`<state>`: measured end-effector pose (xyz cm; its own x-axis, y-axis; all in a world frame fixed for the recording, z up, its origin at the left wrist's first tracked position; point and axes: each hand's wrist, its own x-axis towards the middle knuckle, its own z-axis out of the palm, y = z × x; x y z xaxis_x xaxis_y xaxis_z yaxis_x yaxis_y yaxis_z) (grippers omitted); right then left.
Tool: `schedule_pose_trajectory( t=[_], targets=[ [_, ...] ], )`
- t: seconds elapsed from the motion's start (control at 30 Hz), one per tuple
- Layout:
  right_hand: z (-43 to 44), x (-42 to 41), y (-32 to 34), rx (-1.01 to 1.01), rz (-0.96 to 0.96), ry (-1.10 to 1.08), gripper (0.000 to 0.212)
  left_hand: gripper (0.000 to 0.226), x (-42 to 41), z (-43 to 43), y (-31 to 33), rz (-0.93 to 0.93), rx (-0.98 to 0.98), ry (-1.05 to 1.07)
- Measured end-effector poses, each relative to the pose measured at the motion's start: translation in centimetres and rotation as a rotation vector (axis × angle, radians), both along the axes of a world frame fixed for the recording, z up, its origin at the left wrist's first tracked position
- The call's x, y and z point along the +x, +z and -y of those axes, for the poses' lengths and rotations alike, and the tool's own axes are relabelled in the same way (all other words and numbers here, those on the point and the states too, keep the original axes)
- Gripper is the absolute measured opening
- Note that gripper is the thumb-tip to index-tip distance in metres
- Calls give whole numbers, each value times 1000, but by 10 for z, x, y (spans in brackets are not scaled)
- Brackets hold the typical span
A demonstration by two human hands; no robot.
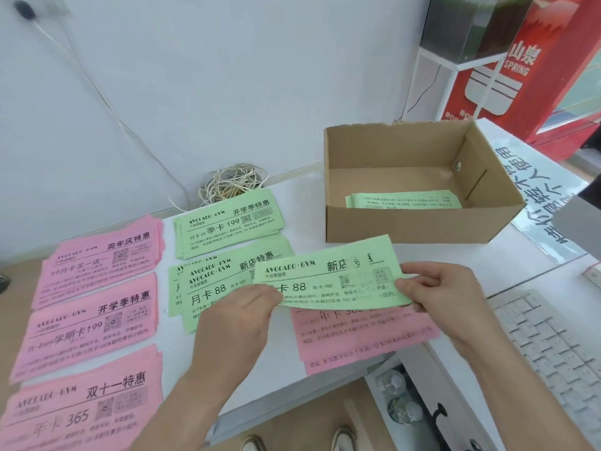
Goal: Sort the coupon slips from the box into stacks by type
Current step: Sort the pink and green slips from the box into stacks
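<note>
On my far left lie three stacks of thin pink paper slips, all printed AVOCADO·GYM. The top pink stack (100, 255) reads 周年庆特惠, the middle pink stack (91, 323) reads 开学季特惠 with 学期卡 199, and the bottom pink stack (81, 408) reads 双十一特惠 with 年卡 365.

Next come two pale green stacks on the white table (302, 203). The far green stack (227, 222) says 开学季特惠, 季卡 199. The near green stack (211, 284), loosely fanned, says 新店特惠, 月卡 88. Behind them a coiled cable (232, 183) sits against the wall in a tangled loop.

My left hand (240, 317) pinches the left end of a green slip (328, 275), thumb and curled fingers closed on the paper. My right hand (445, 297) pinches its right end the same way. The slip hangs flat above the table, slightly bowed, and reads AVOCADO·GYM, 月卡 88. Under it lies another pink stack (367, 340), its print mostly blurred.

Beyond the slip stands the open cardboard box (406, 222), plain brown and corrugated, its top edge ragged. A few green slips in the box (403, 200) lie flat on its floor, print upside down.

A white keyboard (553, 346) sits at right, and a red sign (520, 60) reads 山泉 SPRING.
</note>
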<state>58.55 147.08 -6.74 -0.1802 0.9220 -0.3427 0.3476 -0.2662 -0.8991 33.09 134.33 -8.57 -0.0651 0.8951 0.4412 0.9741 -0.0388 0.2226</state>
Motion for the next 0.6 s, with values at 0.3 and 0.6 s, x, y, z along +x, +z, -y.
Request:
schedule_pose_trajectory(
  t=[0.3, 0.6],
  targets=[
    [-3, -133, -27, 213, 276, 310, 38, 51, -83, 22, -22, -124, -294, 354],
    [5, 5, -17, 113, 880, 633, 114, 59, -71, 26, -35, -157, -514, 397]
  ],
)
